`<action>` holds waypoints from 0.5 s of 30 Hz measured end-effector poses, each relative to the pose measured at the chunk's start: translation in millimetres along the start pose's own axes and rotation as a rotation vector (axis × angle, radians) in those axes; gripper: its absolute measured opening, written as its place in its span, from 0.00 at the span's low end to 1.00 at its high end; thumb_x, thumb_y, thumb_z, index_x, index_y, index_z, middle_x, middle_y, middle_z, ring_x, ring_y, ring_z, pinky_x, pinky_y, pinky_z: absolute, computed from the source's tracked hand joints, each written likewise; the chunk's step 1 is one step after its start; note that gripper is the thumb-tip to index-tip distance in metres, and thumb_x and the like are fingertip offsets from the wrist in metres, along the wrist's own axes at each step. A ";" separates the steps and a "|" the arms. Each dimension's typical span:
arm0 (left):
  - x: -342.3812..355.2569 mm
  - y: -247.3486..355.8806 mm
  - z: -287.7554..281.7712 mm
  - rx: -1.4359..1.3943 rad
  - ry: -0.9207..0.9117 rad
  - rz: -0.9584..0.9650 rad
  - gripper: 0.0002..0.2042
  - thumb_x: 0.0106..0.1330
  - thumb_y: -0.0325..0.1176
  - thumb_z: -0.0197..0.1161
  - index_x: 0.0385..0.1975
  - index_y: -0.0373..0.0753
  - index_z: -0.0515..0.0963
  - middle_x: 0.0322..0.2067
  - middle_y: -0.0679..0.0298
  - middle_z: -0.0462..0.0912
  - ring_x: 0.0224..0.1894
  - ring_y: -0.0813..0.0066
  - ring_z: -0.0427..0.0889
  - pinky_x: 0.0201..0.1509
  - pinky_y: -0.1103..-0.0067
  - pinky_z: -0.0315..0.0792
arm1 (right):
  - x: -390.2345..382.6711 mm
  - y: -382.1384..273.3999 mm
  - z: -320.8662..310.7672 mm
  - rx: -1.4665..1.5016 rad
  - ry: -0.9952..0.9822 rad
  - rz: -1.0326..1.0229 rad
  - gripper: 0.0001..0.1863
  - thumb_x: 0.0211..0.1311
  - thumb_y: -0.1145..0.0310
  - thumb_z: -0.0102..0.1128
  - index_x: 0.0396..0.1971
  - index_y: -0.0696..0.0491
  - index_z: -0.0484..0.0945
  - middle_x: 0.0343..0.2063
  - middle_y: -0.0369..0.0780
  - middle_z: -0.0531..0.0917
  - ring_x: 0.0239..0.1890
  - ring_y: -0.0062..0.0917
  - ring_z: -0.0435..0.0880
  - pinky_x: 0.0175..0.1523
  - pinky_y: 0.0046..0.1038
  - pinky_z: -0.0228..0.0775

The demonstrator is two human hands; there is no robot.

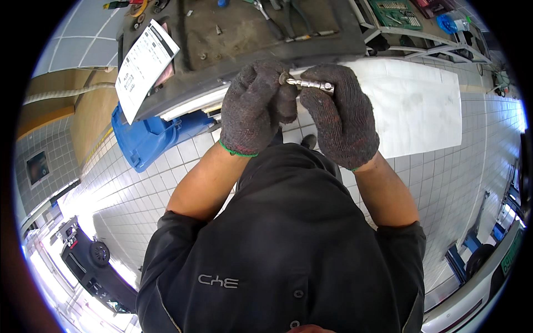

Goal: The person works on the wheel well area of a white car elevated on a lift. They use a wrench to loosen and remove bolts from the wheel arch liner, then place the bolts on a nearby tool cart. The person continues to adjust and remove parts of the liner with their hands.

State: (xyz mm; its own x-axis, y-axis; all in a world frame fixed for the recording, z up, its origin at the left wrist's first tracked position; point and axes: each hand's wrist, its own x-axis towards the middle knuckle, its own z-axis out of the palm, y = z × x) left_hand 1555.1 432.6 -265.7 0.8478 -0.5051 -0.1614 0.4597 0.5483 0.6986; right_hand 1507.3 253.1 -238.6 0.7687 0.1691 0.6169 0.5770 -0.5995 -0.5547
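Both my hands wear dark grey knit gloves and meet over the near edge of a workbench. My left hand is closed, its fingertips pinching a small round brownish piece whose kind I cannot make out. Wrapped in my right hand is a short chrome bit driver, held level. Its tip points left and meets or nearly meets the round piece; whether they touch is unclear. The rest of the driver is hidden in the glove.
On the dark worktop lie pliers, small fasteners and a printed paper overhanging its left edge. Below stands a blue bin. To the right are a white sheet and a green tool case on a metal-framed stand.
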 end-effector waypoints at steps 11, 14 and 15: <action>48.7 59.4 -61.2 0.740 0.041 0.359 0.07 0.72 0.30 0.63 0.41 0.33 0.80 0.29 0.59 0.84 0.31 0.72 0.85 0.37 0.77 0.78 | 63.9 15.9 54.0 0.265 -0.059 0.430 0.11 0.78 0.68 0.50 0.48 0.60 0.77 0.29 0.41 0.82 0.23 0.24 0.80 0.29 0.26 0.72; 59.3 71.9 -77.4 0.862 0.037 0.387 0.06 0.69 0.28 0.66 0.41 0.33 0.82 0.31 0.58 0.86 0.33 0.67 0.87 0.38 0.74 0.79 | 70.1 24.7 65.5 0.301 -0.107 0.485 0.09 0.75 0.73 0.53 0.48 0.61 0.76 0.33 0.44 0.82 0.24 0.25 0.80 0.29 0.27 0.73; 64.2 78.8 -81.3 0.976 0.014 0.431 0.06 0.68 0.28 0.67 0.40 0.34 0.83 0.32 0.58 0.86 0.33 0.65 0.87 0.39 0.73 0.80 | 73.4 29.2 69.6 0.229 -0.116 0.391 0.09 0.73 0.75 0.55 0.49 0.61 0.76 0.36 0.45 0.82 0.25 0.27 0.81 0.29 0.28 0.74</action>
State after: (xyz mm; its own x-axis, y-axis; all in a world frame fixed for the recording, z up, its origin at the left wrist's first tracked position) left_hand 1667.2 497.6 -277.7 0.8940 -0.3851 0.2291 -0.2854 -0.0952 0.9537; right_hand 1599.7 302.5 -248.4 0.9588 0.0590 0.2780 0.2741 -0.4496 -0.8501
